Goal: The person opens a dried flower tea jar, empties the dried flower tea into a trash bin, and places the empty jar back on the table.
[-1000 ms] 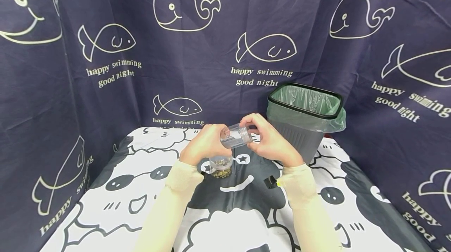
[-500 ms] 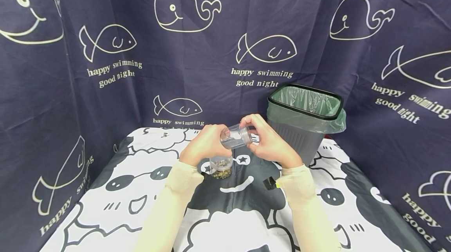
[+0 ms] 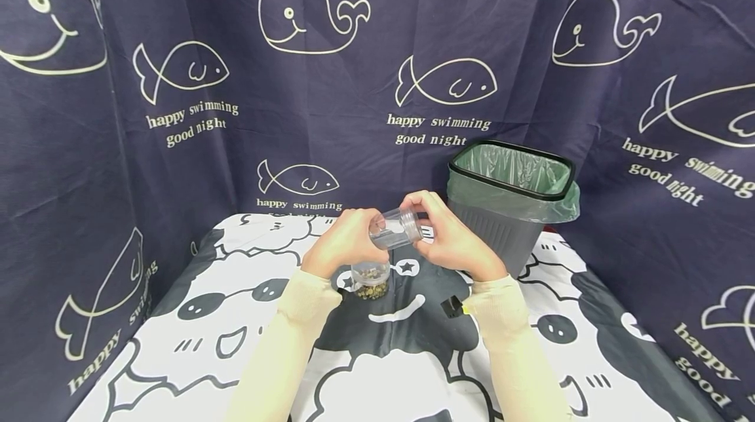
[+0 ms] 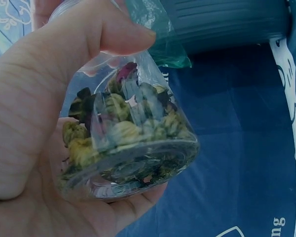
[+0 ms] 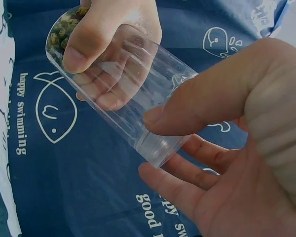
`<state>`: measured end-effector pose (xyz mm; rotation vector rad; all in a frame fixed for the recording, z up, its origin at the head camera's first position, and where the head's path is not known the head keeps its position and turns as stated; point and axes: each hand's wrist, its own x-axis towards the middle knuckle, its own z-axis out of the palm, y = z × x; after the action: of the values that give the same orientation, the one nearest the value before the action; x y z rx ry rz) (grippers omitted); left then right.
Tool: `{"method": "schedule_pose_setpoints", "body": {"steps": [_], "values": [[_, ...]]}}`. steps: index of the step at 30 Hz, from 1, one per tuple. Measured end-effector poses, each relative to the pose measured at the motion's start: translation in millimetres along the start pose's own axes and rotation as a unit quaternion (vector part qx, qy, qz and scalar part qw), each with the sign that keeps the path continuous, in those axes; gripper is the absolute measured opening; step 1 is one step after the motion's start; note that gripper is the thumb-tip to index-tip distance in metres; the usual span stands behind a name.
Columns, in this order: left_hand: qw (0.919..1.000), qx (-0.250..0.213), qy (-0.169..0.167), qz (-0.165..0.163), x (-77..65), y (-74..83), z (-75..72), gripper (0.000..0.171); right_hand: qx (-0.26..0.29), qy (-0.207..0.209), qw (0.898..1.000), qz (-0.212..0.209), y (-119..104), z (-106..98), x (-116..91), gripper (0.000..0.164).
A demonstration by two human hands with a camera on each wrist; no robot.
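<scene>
My left hand [image 3: 348,242] grips a clear plastic jar [image 3: 390,233] by its body, thumb on one side and fingers on the other. The jar lies tilted, its ribbed mouth end towards the right. Dried flower buds [image 4: 123,123], yellow-green with some dark red, sit in its closed end. My right hand [image 3: 454,238] has thumb and fingertips around the mouth end, also seen in the right wrist view [image 5: 158,148]. In the head view a clear container part with dried flowers [image 3: 371,287] shows just below my left hand; whether it is a second jar I cannot tell.
A grey bin [image 3: 501,232] with a black rim and a green liner [image 3: 525,170] stands behind my right hand. A sheep-patterned cloth [image 3: 212,337] covers the table. Dark blue curtains [image 3: 318,114] with whales and fish hang behind and at both sides.
</scene>
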<state>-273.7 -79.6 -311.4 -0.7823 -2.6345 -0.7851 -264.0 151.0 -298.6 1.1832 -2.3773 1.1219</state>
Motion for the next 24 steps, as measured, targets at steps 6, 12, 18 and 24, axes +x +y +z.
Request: {"method": "schedule_pose_setpoints", "body": {"steps": [6, 12, 18, 24], "values": [[1.0000, 0.001, 0.000, 0.001, -0.5, 0.3, -0.6, 0.045, 0.005, -0.002, 1.000, 0.002, 0.0, 0.9, 0.0, 0.066], [1.0000, 0.002, -0.004, 0.001, 0.3, -1.1, 0.8, 0.044, 0.014, -0.004, 1.000, 0.023, -0.6, 0.0, -2.3, 0.074], [1.0000, 0.005, -0.003, 0.005, 0.5, -2.1, 2.0, 0.043, 0.019, -0.001, 0.999, 0.028, -2.7, -1.9, -3.5, 0.072], [1.0000, 0.007, 0.001, 0.003, 0.1, -2.4, 0.9, 0.044, 0.020, 0.002, 1.000, 0.024, -2.6, -3.0, -1.8, 0.067]]}}
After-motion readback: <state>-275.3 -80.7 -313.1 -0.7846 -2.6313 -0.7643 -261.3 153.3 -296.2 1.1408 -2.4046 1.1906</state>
